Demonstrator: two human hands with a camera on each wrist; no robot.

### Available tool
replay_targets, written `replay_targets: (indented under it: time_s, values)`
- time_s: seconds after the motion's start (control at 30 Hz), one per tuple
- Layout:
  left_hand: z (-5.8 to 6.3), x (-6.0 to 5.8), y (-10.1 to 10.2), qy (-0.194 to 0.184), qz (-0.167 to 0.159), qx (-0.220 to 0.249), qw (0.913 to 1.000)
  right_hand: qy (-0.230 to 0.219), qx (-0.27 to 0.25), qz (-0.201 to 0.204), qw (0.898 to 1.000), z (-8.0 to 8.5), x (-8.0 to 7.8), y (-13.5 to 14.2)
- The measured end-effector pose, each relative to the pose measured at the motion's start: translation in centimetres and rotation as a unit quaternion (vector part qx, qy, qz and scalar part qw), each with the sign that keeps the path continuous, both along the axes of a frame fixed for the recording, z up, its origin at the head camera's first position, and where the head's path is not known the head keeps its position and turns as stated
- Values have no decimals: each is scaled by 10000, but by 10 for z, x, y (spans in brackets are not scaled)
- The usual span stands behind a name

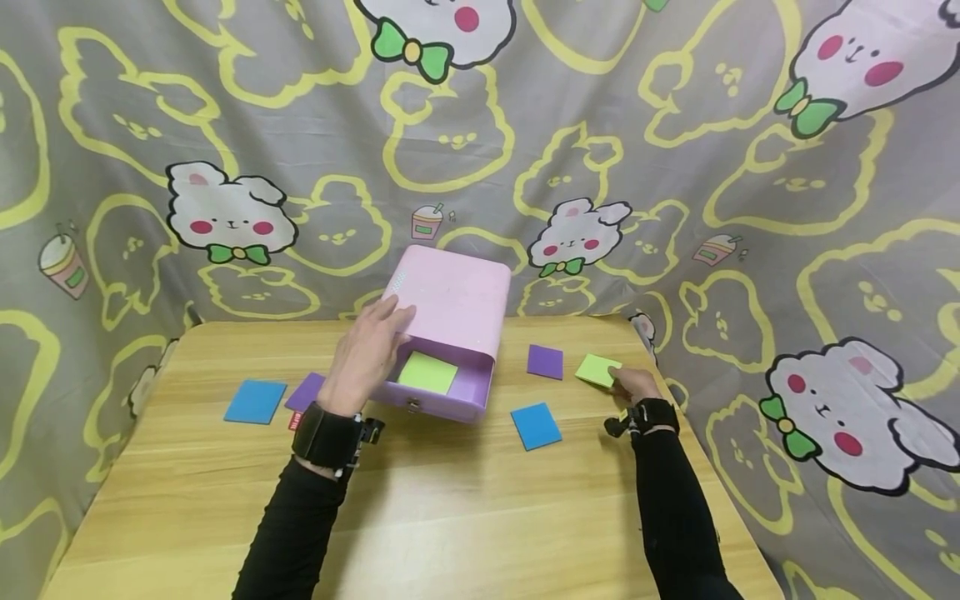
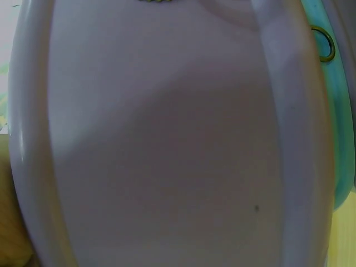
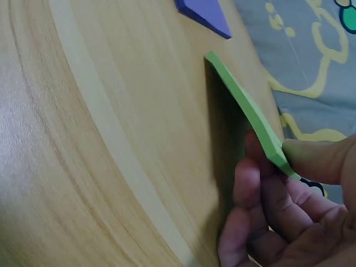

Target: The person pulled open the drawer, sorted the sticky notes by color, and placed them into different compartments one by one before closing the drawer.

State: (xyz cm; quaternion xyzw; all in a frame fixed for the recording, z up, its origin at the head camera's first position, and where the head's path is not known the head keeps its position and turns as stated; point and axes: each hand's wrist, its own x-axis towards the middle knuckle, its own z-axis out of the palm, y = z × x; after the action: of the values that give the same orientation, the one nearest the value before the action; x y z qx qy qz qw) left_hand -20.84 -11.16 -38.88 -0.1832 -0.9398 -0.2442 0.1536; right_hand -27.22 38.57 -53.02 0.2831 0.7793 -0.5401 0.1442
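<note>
On the counter [image 1: 420,517] stood an open pink box [image 1: 453,300], the left hand [image 1: 363,354] resting loosely on its left side. At right, the right hand [image 1: 637,385] pinched a green square [image 1: 595,370]: seemingly the pick-up, next calling for a steady lift.

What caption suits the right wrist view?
Right hand pinching a tilted green square by its edge over the wooden table, a purple square beyond.

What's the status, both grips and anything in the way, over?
Right grip pinching green square. Left grip touching pink box; front open. One purple square lies between the two.
</note>
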Motion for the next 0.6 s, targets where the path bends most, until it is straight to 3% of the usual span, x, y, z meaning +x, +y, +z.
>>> replay_targets:
  time_s: [0.27,0.4,0.6]
  values:
    - [-1,-1,-1,52,9,-106,9999,124,-1267,-642,9898,21,10,-4]
    - [-1,-1,-1,85,46,-161,9998,393,-1696,-633,9827,40,11,-7]
    - [-3,-1,0,85,39,-117,9999,748,-2252,-298,9710,72,13,-12]
